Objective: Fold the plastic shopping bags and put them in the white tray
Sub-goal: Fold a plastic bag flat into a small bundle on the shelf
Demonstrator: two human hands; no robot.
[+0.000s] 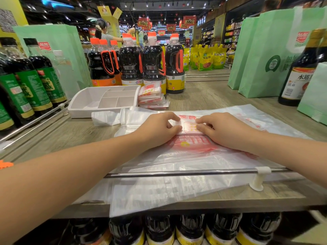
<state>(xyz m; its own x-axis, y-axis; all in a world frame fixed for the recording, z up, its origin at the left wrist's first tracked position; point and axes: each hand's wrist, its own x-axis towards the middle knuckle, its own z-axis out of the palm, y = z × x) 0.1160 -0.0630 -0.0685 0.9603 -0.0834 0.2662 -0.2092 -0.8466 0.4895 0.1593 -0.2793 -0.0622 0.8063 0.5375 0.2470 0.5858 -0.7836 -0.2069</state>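
While both my left hand (159,129) and right hand (226,129) are pinching the half-folded bag (190,128) on the shelf (212,96), its strip is running left to right, and the white tray (79,112) is waiting up-left, nearer my left hand.

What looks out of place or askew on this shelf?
Folded bags sit in a slumping stack beside the white tray, not in it; its visible compartments look empty. The flat bags pass beneath the rail and overhang the front edge of the shelf.
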